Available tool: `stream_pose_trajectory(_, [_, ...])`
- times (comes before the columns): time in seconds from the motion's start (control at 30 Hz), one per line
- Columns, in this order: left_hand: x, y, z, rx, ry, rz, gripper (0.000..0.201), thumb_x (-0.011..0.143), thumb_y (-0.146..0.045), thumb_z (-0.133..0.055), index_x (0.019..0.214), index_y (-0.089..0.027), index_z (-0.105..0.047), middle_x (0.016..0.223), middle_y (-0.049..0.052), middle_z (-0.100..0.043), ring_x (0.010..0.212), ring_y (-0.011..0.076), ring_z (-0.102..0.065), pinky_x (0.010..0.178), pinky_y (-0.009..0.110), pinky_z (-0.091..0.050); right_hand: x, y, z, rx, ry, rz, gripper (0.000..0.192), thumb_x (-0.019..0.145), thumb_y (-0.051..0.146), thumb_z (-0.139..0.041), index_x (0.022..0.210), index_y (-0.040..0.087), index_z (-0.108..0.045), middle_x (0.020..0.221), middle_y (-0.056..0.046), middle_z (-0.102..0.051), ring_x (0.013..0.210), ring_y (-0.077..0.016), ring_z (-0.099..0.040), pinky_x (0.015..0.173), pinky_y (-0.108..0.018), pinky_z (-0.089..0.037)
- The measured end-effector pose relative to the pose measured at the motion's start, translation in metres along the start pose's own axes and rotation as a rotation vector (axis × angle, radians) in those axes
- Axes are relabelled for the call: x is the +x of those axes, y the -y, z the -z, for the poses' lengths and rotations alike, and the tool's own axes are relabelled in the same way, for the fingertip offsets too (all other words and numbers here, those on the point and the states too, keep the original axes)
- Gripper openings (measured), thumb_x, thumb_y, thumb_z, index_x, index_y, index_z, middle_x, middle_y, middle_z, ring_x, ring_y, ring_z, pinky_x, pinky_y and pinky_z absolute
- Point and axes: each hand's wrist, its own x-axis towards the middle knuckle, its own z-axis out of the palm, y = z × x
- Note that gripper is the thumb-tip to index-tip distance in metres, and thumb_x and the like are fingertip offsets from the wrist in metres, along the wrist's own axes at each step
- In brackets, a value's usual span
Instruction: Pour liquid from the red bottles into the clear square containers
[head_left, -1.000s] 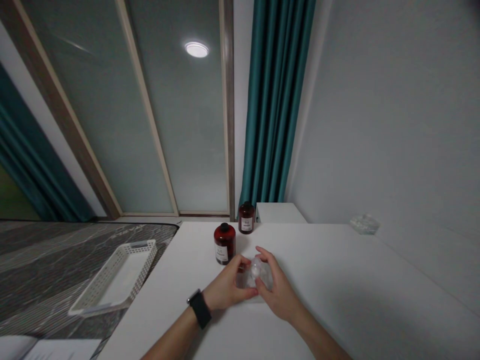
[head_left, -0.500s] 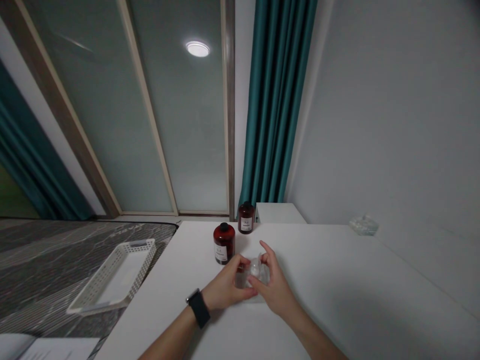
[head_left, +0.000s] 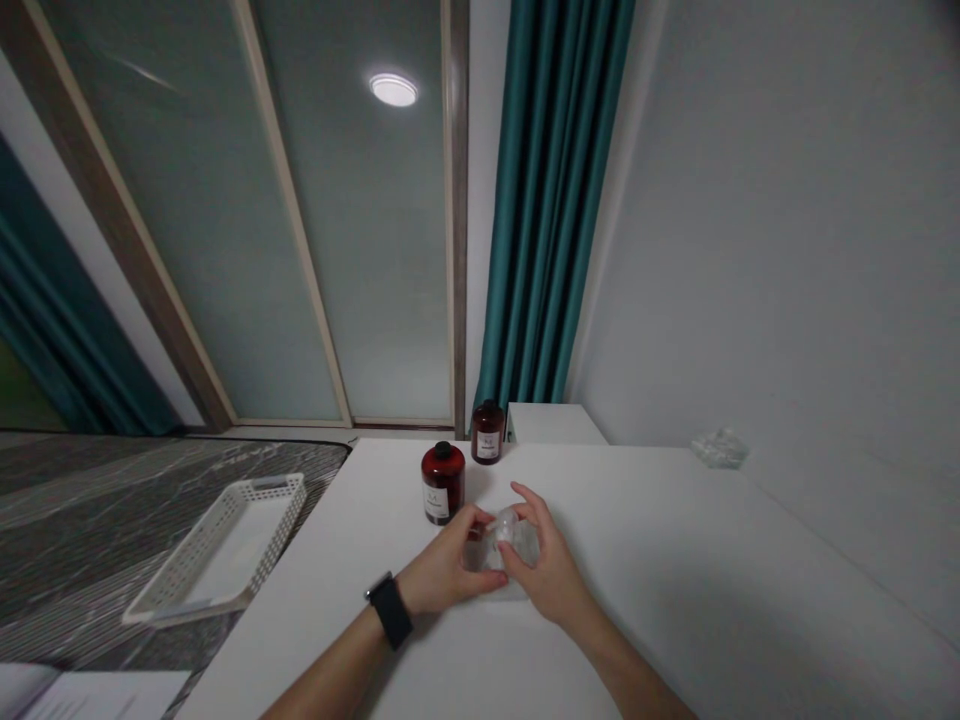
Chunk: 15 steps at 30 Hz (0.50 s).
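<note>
Between my hands on the white table [head_left: 645, 560] is a small see-through container [head_left: 491, 553] with a rounded clear top [head_left: 505, 524]. Its exact kind I cannot make out. My left hand [head_left: 446, 570], with a dark watch on the wrist, curls around the container's left side. From the right, my right hand [head_left: 551, 565] has its thumb and fingers closed about the clear top, one finger raised. Fingers hide much of the container. Just beyond my left hand stands a dark red-brown bottle [head_left: 443, 484] with a black cap and white label.
A second brown bottle [head_left: 487, 433] stands at the table's far edge, near a white box-like surface [head_left: 559, 424]. A clear, crumpled-looking item [head_left: 720, 449] lies at the back right by the wall. Lower left are a white perforated basket [head_left: 262, 487] and an open book [head_left: 112, 695].
The whole view has shifted slightly. My hands stay around the clear container, with the right thumb and fingers a little lower about its top. The bottles and basket have not moved.
</note>
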Motion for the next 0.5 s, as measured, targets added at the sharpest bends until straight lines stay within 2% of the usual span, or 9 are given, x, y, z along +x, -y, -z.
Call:
stream_pose_trajectory(0.1, [-0.0001,0.0023,0.0002,-0.002,0.008,-0.005,0.045,0.071,-0.024,-0.077,0.107,-0.017,-0.05,0.11,0.009,-0.059,0.104,0.0253,-0.057,0.096,0.041,-0.046,-0.0008,0.0014,0.0026,0.048,0.053,0.077,0.067,0.073,0.009,-0.051,0.137,0.026,-0.041,0.111,-0.005,-0.066,0.105,-0.0211,-0.063,0.099,-0.039,-0.045])
stream_pose_trajectory(0.2, [0.0005,0.0021,-0.0001,-0.003,0.009,-0.012,0.045,0.072,-0.025,-0.076,0.108,-0.017,-0.05,0.111,0.009,-0.059,0.104,0.0251,-0.056,0.096,0.041,-0.046,-0.002,0.0034,0.0032,-0.011,0.039,0.119,0.064,0.071,0.008,-0.053,0.132,0.025,-0.048,0.115,-0.006,-0.062,0.11,-0.0221,-0.059,0.102,-0.039,-0.044])
stream_pose_trajectory(0.33, [0.0008,0.0005,0.0,-0.017,0.015,-0.01,0.043,0.073,-0.026,-0.074,0.107,-0.017,-0.049,0.111,0.009,-0.058,0.104,0.0253,-0.057,0.095,0.041,-0.046,-0.001,0.002,0.0023,-0.11,-0.007,0.068,0.055,0.071,0.015,-0.064,0.124,0.024,-0.057,0.108,-0.005,-0.062,0.103,-0.0237,-0.06,0.095,-0.038,-0.049])
stream_pose_trajectory(0.5, [-0.0007,-0.0003,0.0023,-0.013,0.026,-0.001,0.047,0.072,-0.026,-0.077,0.109,-0.018,-0.049,0.114,0.01,-0.057,0.107,0.0261,-0.056,0.098,0.042,-0.044,0.0007,-0.0052,0.004,-0.088,-0.09,0.053,0.044,0.081,0.024,-0.064,0.124,0.023,-0.059,0.109,-0.005,-0.066,0.101,-0.0228,-0.062,0.092,-0.036,-0.05])
